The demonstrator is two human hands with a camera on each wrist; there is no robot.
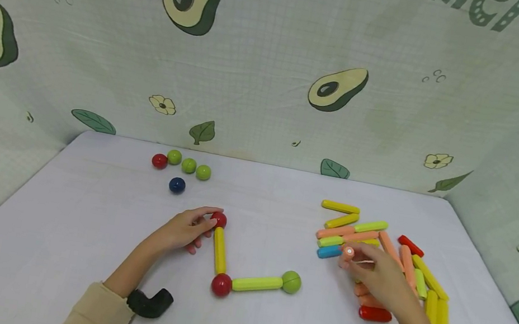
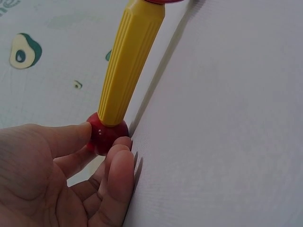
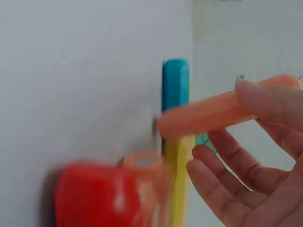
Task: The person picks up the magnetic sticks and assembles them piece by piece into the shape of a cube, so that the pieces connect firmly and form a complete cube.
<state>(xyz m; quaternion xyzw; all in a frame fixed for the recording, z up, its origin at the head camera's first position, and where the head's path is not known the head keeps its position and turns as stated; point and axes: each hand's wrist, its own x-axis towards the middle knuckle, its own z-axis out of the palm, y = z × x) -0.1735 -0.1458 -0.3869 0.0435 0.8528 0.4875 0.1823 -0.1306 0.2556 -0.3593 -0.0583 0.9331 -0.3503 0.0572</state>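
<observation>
Left hand: I see this hand point(image 1: 185, 228) pinching the upper red ball point(image 1: 219, 219) between thumb and fingers, left of centre on the table point(image 1: 91, 226).
Joined L: from that ball a yellow rod point(image 1: 220, 251) runs to the lower red ball point(image 1: 221, 285), then a lime rod point(image 1: 257, 283) to a green ball point(image 1: 291, 282).
Right hand: on my other side this hand point(image 1: 377, 268) grips an orange rod point(image 3: 203, 113) with thumb and fingers, near the end of the blue rod point(image 1: 329, 252).
In the way: the rod pile point(image 1: 390, 249) crowds round the right hand on both sides, with a thick red rod point(image 1: 375, 314) at its near edge.
Loose balls: well apart, beyond the left hand, lie a navy ball point(image 1: 177, 186), a far red ball point(image 1: 160, 161) and three green ones.
Hidden: the right hand covers part of the pile; fingers cover some of the upper red ball.
Cut off: my left wrist view clips the lower red ball at its top edge.
Hard to make out: in my right wrist view the red rod is blurred; I cannot tell whether the gripped rod touches the pile.
</observation>
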